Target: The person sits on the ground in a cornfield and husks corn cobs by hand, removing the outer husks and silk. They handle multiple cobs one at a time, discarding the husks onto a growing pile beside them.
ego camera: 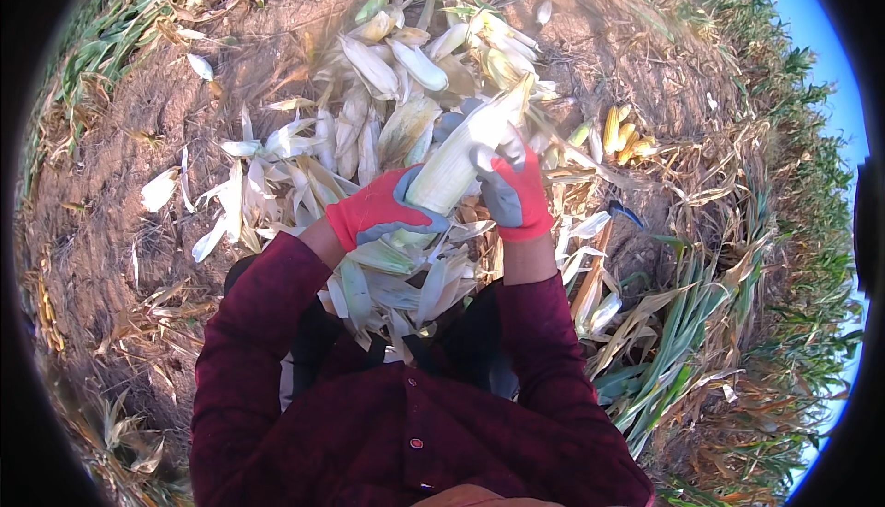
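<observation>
Both hands wear red work gloves with grey palms. My left hand (387, 210) is wrapped around the lower end of a corn ear in its pale husk (449, 161), which slants up to the right. Against the ear's right side, nearer its tip, is my right hand (511, 189), thumb and fingers bent at the husk; whether they pinch a leaf of it cannot be made out. Beneath and beyond the hands lies a heap of pale, dry corn husks (373, 71). More loose husks (387, 286) lie between my legs.
Several bare yellow corn cobs (626, 135) lie on the soil at the right. A tool with a wooden handle (593, 272) and dark blade (626, 214) lies near my right arm. Cut green corn stalks (681, 341) are at the lower right, and standing corn (809, 230) lines the right edge.
</observation>
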`<action>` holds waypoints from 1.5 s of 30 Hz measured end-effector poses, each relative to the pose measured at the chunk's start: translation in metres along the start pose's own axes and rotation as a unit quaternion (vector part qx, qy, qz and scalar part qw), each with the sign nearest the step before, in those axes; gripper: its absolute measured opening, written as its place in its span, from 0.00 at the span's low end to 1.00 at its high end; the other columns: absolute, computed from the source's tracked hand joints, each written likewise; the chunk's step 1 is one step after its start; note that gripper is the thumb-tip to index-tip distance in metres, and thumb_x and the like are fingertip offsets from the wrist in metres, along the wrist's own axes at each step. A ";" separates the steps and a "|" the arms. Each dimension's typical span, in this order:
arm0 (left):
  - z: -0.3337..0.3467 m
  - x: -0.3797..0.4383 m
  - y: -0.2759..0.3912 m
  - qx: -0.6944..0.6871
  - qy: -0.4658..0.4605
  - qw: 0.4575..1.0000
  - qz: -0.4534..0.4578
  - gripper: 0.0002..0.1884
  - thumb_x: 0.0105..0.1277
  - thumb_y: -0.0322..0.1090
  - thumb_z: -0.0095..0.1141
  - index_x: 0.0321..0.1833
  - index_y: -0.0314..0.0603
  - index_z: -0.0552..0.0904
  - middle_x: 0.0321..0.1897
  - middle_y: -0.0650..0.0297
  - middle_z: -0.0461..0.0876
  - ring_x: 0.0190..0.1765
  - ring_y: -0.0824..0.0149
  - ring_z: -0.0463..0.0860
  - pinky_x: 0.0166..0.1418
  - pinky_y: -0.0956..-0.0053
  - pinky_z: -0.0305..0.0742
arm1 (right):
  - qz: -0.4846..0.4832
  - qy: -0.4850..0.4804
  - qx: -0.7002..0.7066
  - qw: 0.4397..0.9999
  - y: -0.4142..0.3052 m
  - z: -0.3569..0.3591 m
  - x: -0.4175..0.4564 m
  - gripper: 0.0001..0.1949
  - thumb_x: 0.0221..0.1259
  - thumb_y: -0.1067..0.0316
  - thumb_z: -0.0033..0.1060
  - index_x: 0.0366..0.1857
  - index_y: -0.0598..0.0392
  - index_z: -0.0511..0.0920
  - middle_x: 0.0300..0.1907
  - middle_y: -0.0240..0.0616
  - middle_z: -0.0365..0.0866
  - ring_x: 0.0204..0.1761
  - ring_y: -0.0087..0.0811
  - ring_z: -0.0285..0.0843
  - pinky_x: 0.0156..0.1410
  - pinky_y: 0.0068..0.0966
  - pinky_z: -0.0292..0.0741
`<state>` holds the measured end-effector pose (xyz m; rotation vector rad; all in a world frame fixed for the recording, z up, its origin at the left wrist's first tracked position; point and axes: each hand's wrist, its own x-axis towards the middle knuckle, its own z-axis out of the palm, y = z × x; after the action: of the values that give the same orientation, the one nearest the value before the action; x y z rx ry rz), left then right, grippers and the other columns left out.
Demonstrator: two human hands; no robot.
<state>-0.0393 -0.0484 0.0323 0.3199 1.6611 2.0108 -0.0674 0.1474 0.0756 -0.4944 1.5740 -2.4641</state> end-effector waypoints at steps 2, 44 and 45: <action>-0.009 0.006 -0.008 0.114 0.052 0.990 0.064 0.40 0.46 0.34 0.74 0.65 0.37 0.70 0.52 0.61 0.81 0.52 0.67 0.81 0.58 0.71 0.75 | 0.014 0.063 -0.093 0.994 0.001 0.000 0.003 0.23 0.62 0.72 0.60 0.61 0.65 0.71 0.49 0.36 0.80 0.50 0.24 0.76 0.57 0.23 0.73; -0.039 0.001 0.012 0.704 0.318 0.594 0.224 0.46 0.43 0.44 0.73 0.70 0.52 0.68 0.56 0.56 0.75 0.55 0.53 0.76 0.57 0.55 0.71 | 0.037 0.160 -0.162 0.973 0.012 -0.014 0.011 0.13 0.69 0.62 0.51 0.37 0.64 0.78 0.29 0.45 0.84 0.27 0.31 0.84 0.30 0.22 0.79; -0.040 0.001 0.011 0.699 0.320 0.599 0.224 0.46 0.43 0.44 0.73 0.70 0.52 0.68 0.56 0.56 0.75 0.54 0.53 0.76 0.57 0.55 0.71 | 0.031 0.167 -0.167 0.971 0.012 -0.012 0.010 0.13 0.69 0.62 0.51 0.36 0.64 0.77 0.29 0.45 0.84 0.27 0.31 0.84 0.30 0.22 0.79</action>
<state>-0.0619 -0.0829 0.0337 0.5792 3.6630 0.4322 -0.0816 0.1486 0.0618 -0.0670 2.1154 -2.3338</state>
